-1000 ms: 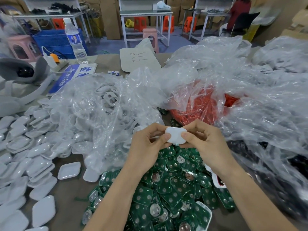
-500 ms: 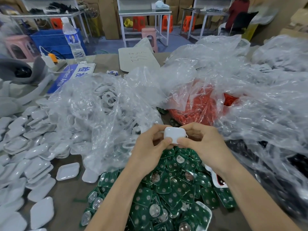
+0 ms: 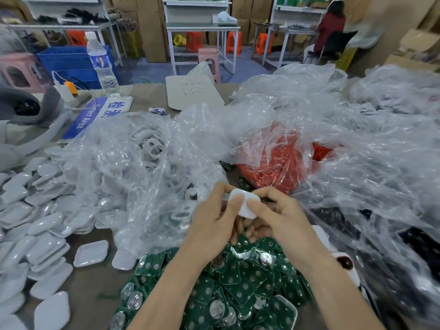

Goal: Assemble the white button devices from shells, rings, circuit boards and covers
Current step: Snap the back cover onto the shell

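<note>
Both hands hold one white button device (image 3: 245,203) over the table's middle. My left hand (image 3: 215,217) pinches its left side with the thumb on top. My right hand (image 3: 277,216) grips its right side, thumb pressed on the cover. Below them lies a heap of green circuit boards (image 3: 238,294). White shells (image 3: 31,225) are piled at the left. Red rings (image 3: 273,170) fill a clear bag behind the hands. White ring-shaped parts (image 3: 152,146) show through another clear bag at centre left.
Crumpled clear plastic bags (image 3: 369,163) cover the right half of the table, with dark parts under them. A water bottle (image 3: 102,65), a blue "Defect Area" sign (image 3: 95,115) and a cardboard sheet (image 3: 194,92) stand at the back. A person sits at a far bench.
The device has tilted in my hands, and both thumbs have shifted onto its top face. The hands stay in nearly the same spot.
</note>
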The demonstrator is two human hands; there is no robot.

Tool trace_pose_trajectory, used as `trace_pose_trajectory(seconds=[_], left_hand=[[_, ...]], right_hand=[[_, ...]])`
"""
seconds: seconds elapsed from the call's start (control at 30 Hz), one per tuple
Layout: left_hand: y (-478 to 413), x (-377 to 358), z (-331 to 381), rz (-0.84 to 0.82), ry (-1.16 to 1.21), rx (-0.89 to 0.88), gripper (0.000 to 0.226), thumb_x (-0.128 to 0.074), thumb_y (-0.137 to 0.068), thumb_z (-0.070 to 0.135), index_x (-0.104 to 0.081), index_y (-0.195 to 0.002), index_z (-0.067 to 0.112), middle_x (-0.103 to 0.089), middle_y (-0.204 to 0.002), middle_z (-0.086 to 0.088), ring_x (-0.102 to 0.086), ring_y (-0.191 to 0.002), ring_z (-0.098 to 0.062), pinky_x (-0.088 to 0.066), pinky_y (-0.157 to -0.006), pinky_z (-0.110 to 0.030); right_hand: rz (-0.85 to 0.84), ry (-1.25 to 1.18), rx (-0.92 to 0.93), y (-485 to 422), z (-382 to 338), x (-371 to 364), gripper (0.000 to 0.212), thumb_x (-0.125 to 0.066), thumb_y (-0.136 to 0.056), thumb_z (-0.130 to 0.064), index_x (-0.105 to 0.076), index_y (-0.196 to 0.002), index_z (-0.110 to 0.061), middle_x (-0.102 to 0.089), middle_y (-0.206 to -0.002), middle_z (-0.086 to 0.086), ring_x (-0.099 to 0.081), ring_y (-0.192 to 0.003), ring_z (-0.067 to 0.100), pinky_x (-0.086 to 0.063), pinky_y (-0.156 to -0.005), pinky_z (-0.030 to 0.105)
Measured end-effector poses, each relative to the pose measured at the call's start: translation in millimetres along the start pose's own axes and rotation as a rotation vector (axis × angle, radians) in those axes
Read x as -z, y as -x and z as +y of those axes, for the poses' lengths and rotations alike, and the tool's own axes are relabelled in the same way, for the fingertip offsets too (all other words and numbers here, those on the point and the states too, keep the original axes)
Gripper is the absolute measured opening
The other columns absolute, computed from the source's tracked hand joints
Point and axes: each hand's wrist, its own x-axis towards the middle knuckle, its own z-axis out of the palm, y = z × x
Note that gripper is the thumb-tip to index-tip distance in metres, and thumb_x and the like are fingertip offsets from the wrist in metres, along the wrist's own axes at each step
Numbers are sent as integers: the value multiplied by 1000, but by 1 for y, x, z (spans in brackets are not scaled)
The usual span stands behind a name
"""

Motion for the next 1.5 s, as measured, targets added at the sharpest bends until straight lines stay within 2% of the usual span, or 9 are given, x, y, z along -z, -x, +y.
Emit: trace_pose_trajectory(seconds=[0.13,0.43,0.57,0.67,0.9,1.03,1.17,1.33,1.5], left_hand=[[3,-9,4,86,-80,-61,28,-39,-104,30,-46,-79,20,-53,-58,3,-50,-52,-13,-43,-51,-42],[13,-7,24,35,-144,-97,16,-42,-103,27,-55,-96,32,-63,-77,7,-54,-62,-8,-46,-57,-28],[45,23,29,105,-270,-145,24,-53,-97,35,-49,-115,51,-64,-101,21,-60,-91,7,-45,-75,-5],[85,47,33,142,-360,-182,21,-56,-95,32,-64,-103,49,-70,-86,24,-66,-83,5,-48,-75,-5],[104,122,33,655,-362,-43,35,-52,-93,8,-68,-85,38,-68,-72,10,-65,-69,1,-43,-60,-1],[37,138,20,458,-633,92,36,-48,-91,-10,-72,-100,16,-69,-93,2,-62,-87,-14,-37,-71,-3],[-36,106,6,153,-810,171,25,-47,-94,-1,-54,-72,9,-58,-80,-16,-51,-81,-28,-36,-65,-26],[-79,85,-11,96,-1110,188,29,-48,-93,0,-58,-121,1,-50,-130,-19,-53,-116,-35,-43,-94,-37],[-82,78,-12,91,-1426,233,33,-50,-91,3,-57,-123,5,-45,-134,-15,-57,-112,-34,-49,-81,-38]], right_hand=[[136,73,96,13,10,-24,18,-60,-92,-26,-55,-87,-9,-62,-57,6,-51,-42,18,-40,-39,25],[327,171,251,34,7,-23,6,-63,-92,-22,-60,-87,-23,-69,-68,2,-62,-50,13,-47,-46,24],[575,819,483,37,2,30,14,-71,-84,-13,-70,-92,-24,-69,-80,-12,-62,-71,-6,-43,-69,5],[359,1127,207,31,6,59,15,-66,-88,-9,-75,-101,-11,-67,-118,2,-62,-104,15,-30,-92,9],[392,1100,284,32,3,67,10,-70,-85,-10,-77,-93,-11,-72,-107,4,-63,-92,18,-45,-90,30],[412,1009,449,23,-9,30,11,-70,-85,-7,-75,-94,-10,-72,-92,3,-57,-78,10,-42,-81,22],[221,859,461,12,-5,-15,15,-66,-88,-9,-74,-100,-13,-69,-96,-4,-61,-88,12,-47,-90,29],[100,835,380,-1,0,-25,14,-63,-91,-16,-74,-99,-21,-68,-97,-11,-59,-87,3,-37,-79,2],[142,848,296,-9,0,9,14,-62,-93,-16,-75,-97,-21,-68,-89,-14,-56,-78,-9,-37,-70,-3]])
